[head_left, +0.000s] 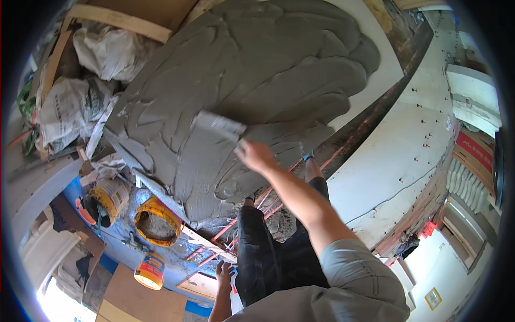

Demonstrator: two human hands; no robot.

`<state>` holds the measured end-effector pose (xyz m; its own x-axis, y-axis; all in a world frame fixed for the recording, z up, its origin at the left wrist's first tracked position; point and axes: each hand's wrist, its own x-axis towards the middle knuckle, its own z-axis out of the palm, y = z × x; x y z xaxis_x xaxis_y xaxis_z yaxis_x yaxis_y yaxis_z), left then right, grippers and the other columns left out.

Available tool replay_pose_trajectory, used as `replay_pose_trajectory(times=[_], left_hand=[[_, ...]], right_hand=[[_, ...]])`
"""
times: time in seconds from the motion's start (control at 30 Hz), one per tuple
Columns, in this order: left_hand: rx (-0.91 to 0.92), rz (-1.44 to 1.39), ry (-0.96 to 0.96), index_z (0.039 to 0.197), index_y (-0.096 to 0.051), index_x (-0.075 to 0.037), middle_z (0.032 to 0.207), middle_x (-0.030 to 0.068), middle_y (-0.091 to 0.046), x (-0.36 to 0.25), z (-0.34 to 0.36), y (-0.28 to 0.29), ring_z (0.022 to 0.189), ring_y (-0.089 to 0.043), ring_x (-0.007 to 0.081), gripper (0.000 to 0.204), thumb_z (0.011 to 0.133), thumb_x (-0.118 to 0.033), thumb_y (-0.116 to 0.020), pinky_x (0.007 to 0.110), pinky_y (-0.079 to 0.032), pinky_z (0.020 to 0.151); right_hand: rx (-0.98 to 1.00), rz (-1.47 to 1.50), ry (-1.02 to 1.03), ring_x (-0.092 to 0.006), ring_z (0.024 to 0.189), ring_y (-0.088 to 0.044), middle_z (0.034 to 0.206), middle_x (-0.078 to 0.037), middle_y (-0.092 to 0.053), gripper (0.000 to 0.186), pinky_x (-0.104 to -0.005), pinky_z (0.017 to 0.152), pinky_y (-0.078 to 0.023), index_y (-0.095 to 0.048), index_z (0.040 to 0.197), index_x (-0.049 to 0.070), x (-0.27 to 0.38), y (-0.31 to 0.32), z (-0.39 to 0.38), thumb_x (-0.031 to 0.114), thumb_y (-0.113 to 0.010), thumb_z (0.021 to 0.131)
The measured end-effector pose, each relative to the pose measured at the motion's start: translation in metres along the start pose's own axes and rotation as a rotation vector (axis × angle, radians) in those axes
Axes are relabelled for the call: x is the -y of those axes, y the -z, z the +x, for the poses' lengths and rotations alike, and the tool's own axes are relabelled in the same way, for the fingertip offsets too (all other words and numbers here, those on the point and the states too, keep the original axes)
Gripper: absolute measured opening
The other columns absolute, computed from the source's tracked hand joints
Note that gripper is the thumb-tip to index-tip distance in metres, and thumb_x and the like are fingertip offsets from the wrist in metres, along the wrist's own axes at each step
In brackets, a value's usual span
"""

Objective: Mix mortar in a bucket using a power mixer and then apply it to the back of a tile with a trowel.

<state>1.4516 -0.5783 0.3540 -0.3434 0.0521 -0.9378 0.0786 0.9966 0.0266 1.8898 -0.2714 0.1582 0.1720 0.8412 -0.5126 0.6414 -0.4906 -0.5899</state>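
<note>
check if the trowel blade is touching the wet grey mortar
Touching: the head view shows the trowel, held by the right hand, lying flat on the grey mortar.

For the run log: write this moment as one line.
right hand: grips trowel on wet grey mortar | left hand: open, empty | orange bucket below

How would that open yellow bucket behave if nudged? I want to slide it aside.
The yellow bucket looks partly filled with grey mix, so probably heavy and slow to slide. Its wide, squat shape suggests it would resist tipping. The rim appears smeared, so likely a gritty, messy grip.
</note>
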Motion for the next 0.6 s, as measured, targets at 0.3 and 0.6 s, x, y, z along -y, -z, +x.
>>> replay_pose_trajectory(times=[0.3, 0.6], left_hand=[[0.009, 0.012, 0.000, 0.152, -0.047, -0.003, 0.113, 0.0121, -0.069, -0.085, -0.064, -0.207, 0.089, -0.073, 0.0227, 0.056, 0.104, -0.025, -0.068, 0.033, -0.059, 0.069], [0.003, 0.189, 0.001, 0.144, -0.056, -0.002, 0.111, 0.0121, -0.072, -0.131, -0.159, -0.380, 0.095, -0.071, 0.0193, 0.047, 0.106, -0.030, -0.066, 0.033, -0.057, 0.076]], right_hand=[[-0.614, 0.014, -0.335, -0.0472, 0.094, -0.074, 0.097, -0.025, -0.076, 0.041, -0.0556, 0.078, -0.058, -0.071, 0.113, 0.005, -0.377, 0.366, 0.069, 0.045, -0.067, 0.102], [-0.571, 1.675, -0.661, -0.0138, 0.060, -0.049, 0.075, 0.002, -0.048, 0.050, -0.0344, 0.053, -0.044, -0.053, 0.115, 0.017, -0.418, 0.452, 0.160, 0.066, -0.053, 0.107]])
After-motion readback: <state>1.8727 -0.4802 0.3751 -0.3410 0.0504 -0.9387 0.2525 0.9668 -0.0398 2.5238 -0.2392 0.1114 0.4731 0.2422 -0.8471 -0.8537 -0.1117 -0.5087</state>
